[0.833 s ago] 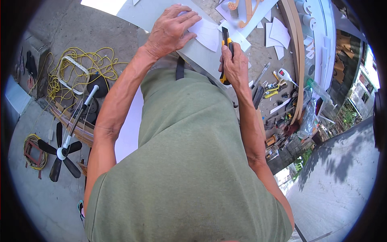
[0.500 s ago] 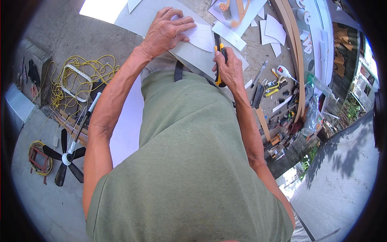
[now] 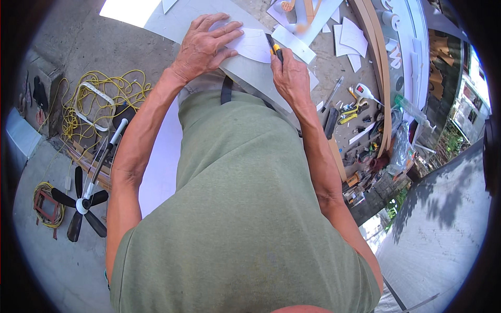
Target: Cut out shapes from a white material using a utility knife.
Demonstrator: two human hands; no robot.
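Toward the left, the knife point(image 3: 275, 48) has been shifted since the earlier frame and its handle tilted over; the white piece point(image 3: 251, 46) and the left hand point(image 3: 203, 48) have been carried the same way a little. The knife's handle is gripped by the closed fingers of the right hand point(image 3: 291, 75), and its blade is held at the right edge of the white piece, though whether it is touching cannot be told. The left fingers are spread and slightly bent, with the fingertips laid over the left part of the piece, which rests on the grey board point(image 3: 255, 79).

Some work appears done, since loose white shapes point(image 3: 354, 39) are lying to the right; faint lines are still borne by the held piece, so trimming there seems unfinished. The blade is pointed up and left, away from the body, with the knife's long axis slanted from lower right to upper left. The piece's longer side is stretched roughly left to right, dipping rightward.
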